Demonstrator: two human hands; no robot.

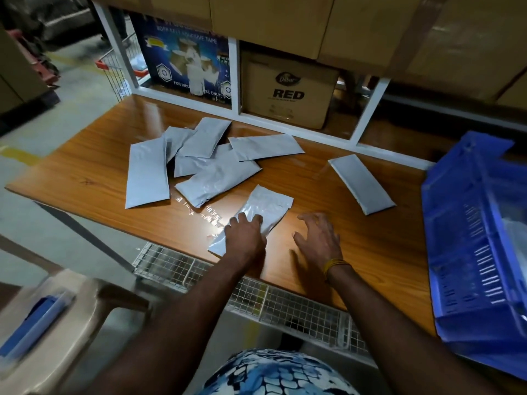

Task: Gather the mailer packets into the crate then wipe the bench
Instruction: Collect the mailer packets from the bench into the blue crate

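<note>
Several grey mailer packets lie on the wooden bench (385, 238). A loose pile of packets (199, 158) sits at the middle left, and a single packet (360, 183) lies apart toward the right. My left hand (245, 238) rests on the near end of the closest packet (266, 208), fingers curled over its edge. Just right of that packet, my right hand (318, 238) hovers over the bench with its fingers spread and nothing in it. A blue slotted crate (467, 252) stands at the bench's right edge.
Behind the bench a white shelf frame (235, 78) holds a blue tape carton (188, 58) and a brown carton marked RED (288, 89). A wire mesh tray (256, 292) hangs under the near edge. A beige plastic chair (57, 323) stands at the lower left.
</note>
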